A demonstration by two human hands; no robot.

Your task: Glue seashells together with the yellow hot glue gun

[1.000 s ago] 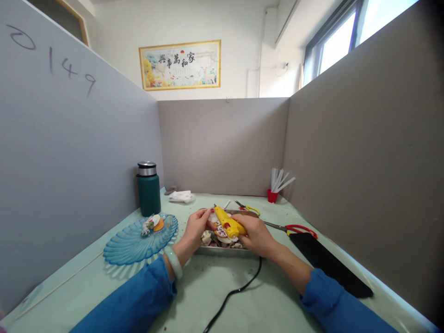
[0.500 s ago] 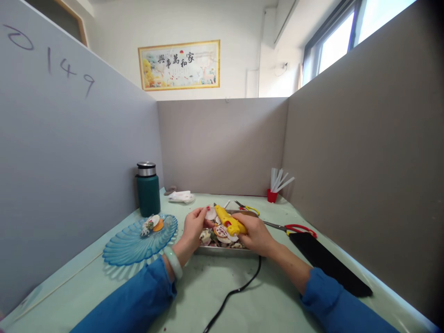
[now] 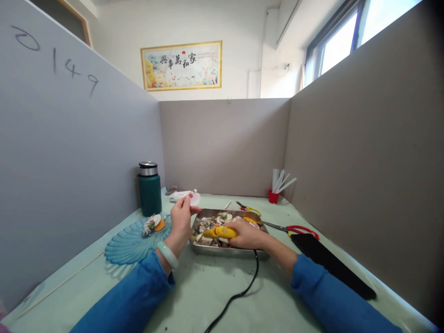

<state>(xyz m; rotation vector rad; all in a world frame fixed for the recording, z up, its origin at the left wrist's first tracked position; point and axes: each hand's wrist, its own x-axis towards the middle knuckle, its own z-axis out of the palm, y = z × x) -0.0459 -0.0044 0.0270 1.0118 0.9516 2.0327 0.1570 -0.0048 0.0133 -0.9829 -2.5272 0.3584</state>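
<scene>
My left hand (image 3: 180, 221) is raised left of the metal tray (image 3: 229, 251) and pinches a flat white shell (image 3: 194, 199) between its fingertips. Over the tray, my right hand (image 3: 247, 234) is closed round a yellow glue gun (image 3: 219, 231) lying low with its nozzle pointing left. The gun's black cord (image 3: 243, 289) trails toward me across the table. Several shells (image 3: 208, 224) fill the tray. A blue fan-shaped glass plate (image 3: 133, 238) to the left carries a few glued shells (image 3: 152, 224).
A dark green flask (image 3: 149, 189) stands at the back left. Red-handled scissors (image 3: 294, 228) and a black flat case (image 3: 329, 264) lie to the right. A red cup of white sticks (image 3: 276, 190) sits at the back right, yellow-handled snips (image 3: 248, 208) behind the tray. Partition walls enclose three sides.
My left hand has lifted the white shell up and to the left, away from the glue gun. My right hand has lowered the gun onto the tray, nozzle now pointing left.
</scene>
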